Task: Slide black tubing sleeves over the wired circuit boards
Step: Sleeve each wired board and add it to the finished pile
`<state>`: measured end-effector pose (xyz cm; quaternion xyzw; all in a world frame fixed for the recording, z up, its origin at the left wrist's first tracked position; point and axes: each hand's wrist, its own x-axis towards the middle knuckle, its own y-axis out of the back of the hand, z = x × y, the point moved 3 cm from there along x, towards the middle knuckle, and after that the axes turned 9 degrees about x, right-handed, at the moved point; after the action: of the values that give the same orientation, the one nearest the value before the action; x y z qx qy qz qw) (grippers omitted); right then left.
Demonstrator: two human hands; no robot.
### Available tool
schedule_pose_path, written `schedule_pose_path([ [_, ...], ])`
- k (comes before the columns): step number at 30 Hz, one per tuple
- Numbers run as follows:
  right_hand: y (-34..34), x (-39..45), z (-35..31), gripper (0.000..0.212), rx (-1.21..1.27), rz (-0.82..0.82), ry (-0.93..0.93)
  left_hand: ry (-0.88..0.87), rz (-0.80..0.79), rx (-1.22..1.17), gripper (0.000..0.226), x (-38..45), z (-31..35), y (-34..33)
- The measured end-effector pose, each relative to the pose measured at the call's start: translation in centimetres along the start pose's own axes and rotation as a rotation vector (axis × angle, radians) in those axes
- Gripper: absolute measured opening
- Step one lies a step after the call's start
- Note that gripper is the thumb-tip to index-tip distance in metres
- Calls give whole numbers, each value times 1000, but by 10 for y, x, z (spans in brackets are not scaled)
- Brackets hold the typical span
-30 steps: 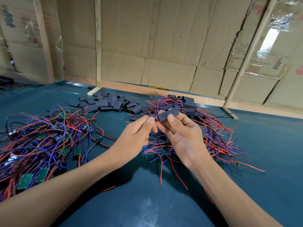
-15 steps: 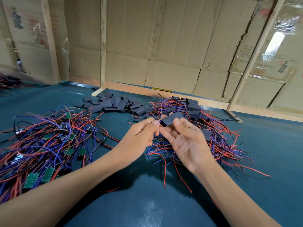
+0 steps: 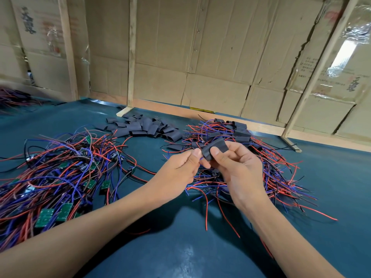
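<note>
**Tubing sleeve held between two hands above the wire piles**

Black tubing sleeve, seen from the head camera, sits raised over a blue-green table, pinched between the thumb and curled fingers of the right hand. The left hand meets it from the other side, thumb and fingertips closed at the sleeve's near end; what they pinch there is too small to tell. Red and blue wires hang below both hands. A heap of loose sleeves lies farther back. Left of the arms spreads a tangle of wired green circuit boards; behind the hands lies a second pile with sleeves already on. Cardboard walls close the rear.
</note>
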<state>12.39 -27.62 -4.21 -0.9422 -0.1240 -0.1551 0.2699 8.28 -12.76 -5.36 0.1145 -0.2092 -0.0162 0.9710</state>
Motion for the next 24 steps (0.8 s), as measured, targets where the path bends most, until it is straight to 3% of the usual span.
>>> schedule_pose_path([
  [3, 3, 0, -2, 36, -114, 41, 38, 27, -52, 40, 56, 0, -4, -1],
  [6, 2, 1, -7, 13, -95, 71, 76, 50, -86, 144, 52, 0, -7, 2],
  [7, 2, 2, -10, 13, -74, 91, 94, 26, -88, 269, 49, 1, -7, 5],
  [9, 5, 3, -16, 16, -34, 132, 109, -132, -99, 767, 48, 2, -7, 15],
  [11, 9, 4, -24, 13, -7, 179, 130, -245, -130, 1229, 63, 5, -8, 27],
  [13, 13, 6, -29, 15, 24, 228, 149, -209, -157, 1396, 66, 9, -14, 39],
  [19, 19, 9, -37, 13, 118, 315, 176, -329, -158, 1295, 38, 11, -13, 42],
  [24, 10, 6, -30, 20, 114, 207, 95, -369, -73, 1094, 29, 7, -5, 29],
])
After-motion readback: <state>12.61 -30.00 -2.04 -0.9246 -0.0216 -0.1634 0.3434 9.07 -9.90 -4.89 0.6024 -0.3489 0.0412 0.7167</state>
